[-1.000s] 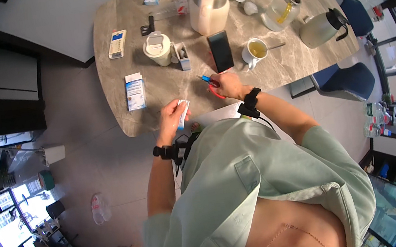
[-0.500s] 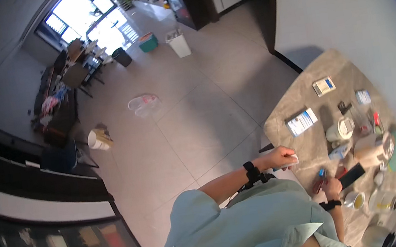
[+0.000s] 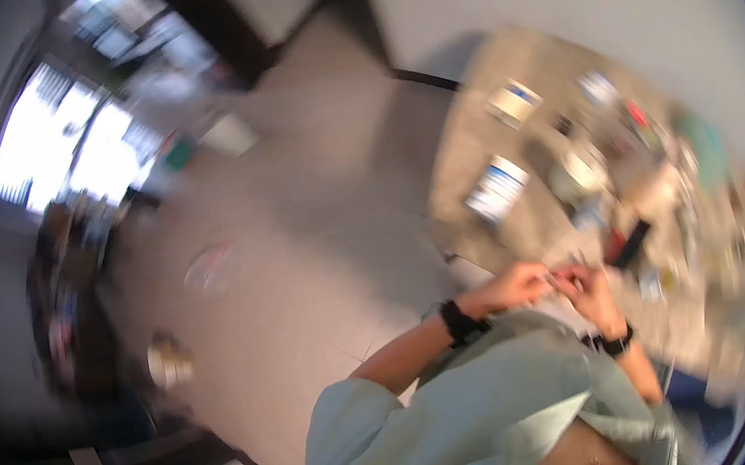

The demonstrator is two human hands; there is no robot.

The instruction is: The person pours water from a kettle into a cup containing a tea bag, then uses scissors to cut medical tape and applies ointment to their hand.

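Observation:
My left hand (image 3: 519, 287) and my right hand (image 3: 593, 295) meet at the near left edge of the stone-look table (image 3: 472, 236), fingertips almost touching. Both are closed in a pinch. Something small and pale seems to lie between the fingers, too blurred to name. A black flat rectangular thing, like a phone (image 3: 635, 244), lies just beyond my right hand. Farther up the table, a white box with blue print (image 3: 497, 189) is closest to my left hand. A pale lidded jar or mug (image 3: 579, 172) stands right of that box.
A smaller pale box (image 3: 515, 104) and a blue-white pack (image 3: 598, 89) lie toward the table's far end. Blurred jars and a teal round thing (image 3: 703, 153) crowd its right side. On the floor are a white bin (image 3: 230, 135), a clear plastic bag (image 3: 208, 267) and a pale bucket (image 3: 169, 364).
My right hand has moved from the table items to meet my left hand. My view has swung right, so the room appears shifted left and is smeared.

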